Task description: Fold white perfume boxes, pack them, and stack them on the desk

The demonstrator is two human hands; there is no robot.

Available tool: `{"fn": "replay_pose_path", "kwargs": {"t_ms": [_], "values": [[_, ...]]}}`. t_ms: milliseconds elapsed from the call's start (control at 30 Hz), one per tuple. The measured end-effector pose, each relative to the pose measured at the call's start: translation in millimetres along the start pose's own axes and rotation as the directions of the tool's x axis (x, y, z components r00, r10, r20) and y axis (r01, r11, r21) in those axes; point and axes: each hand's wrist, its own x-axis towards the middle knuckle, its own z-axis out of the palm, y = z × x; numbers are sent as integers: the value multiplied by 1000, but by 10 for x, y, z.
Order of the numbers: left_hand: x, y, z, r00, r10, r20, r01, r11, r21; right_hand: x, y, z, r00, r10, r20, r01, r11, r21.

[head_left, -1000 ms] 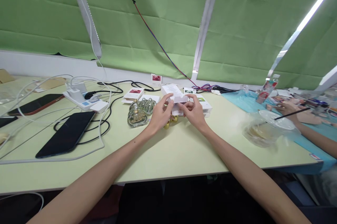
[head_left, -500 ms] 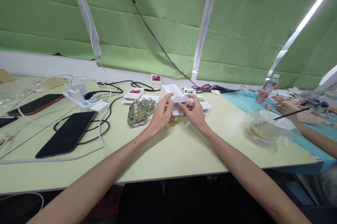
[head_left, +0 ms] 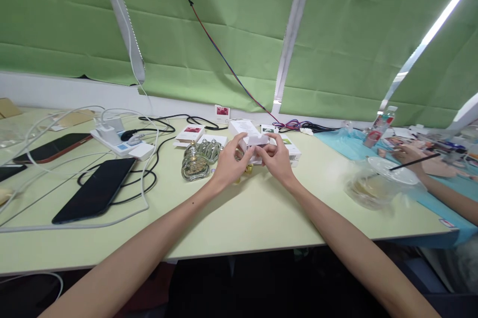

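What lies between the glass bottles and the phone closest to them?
The head view shows a white cable and looping black cable between the phone and the glass bottles.

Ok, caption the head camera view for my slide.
Left hand and right hand hold a white box at its open end, glass bottles to their left on a pale table.

1. Table [head_left: 231, 228]: carton [head_left: 241, 126] mid-width, nearer back edge than front edge; left hand [head_left: 230, 162] and right hand [head_left: 277, 162] at either side.
2. Bottles [head_left: 195, 166]: just left of left hand. Boxes [head_left: 293, 150]: just behind right hand.
3. Left portion: phone [head_left: 95, 191], between power strip [head_left: 121, 144] and front edge.
4. Right portion: cup [head_left: 373, 189], before drink bottle [head_left: 378, 129].
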Motion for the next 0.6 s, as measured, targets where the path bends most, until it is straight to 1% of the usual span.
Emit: {"fn": "replay_pose_path", "kwargs": {"t_ms": [167,433,600], "values": [[0,17,-7,1000,4,-16,-4,1000,1,-8,-8,0,1000,-9,-12,9,1000,15],[0,16,-16,998,31,-46,-30,999,26,-40,-66,7,999,-19,-29,18,1000,-20],[8,37,-18,995,42,-94,-40,999,20,-47,-62,7,994,-62,-93,60,998,-20]]}}
